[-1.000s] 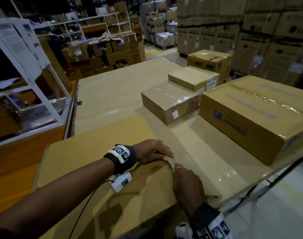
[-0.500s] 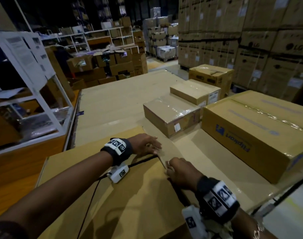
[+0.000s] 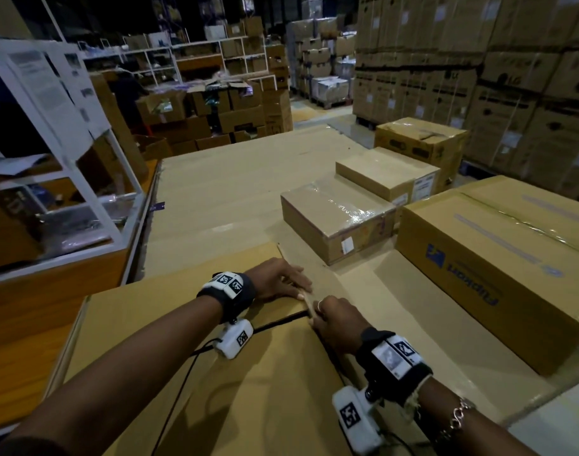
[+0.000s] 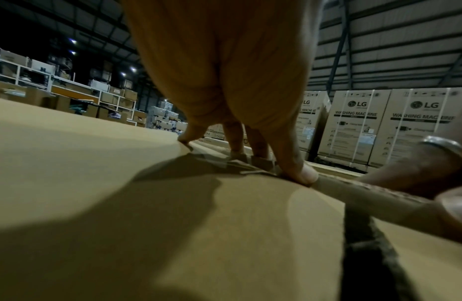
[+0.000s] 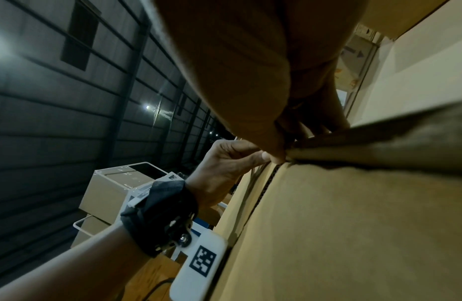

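A large flat cardboard box (image 3: 215,373) lies in front of me, its top flaps split by a dark gap. My left hand (image 3: 294,287) lies on the far flap with straight fingers, the fingertips (image 4: 299,173) pressing down at its edge. My right hand (image 3: 317,312) is curled and pinches the edge of the narrow side flap (image 3: 317,274) just right of the left fingertips. The right wrist view shows my thumb and fingers (image 5: 276,150) clamped on that flap (image 5: 379,142), raised a little off the box top.
Right of the hands stand a film-wrapped box (image 3: 337,222), a plain box (image 3: 386,179) and a long box with blue print (image 3: 495,268). A white-framed shelf (image 3: 67,179) on an orange counter (image 3: 51,307) borders the left. Tall stacks of cartons (image 3: 479,77) fill the back right.
My right hand went from lying flat along the side flap to curling and pinching its edge. A dark gap opened between the flaps. The left hand stayed pressing.
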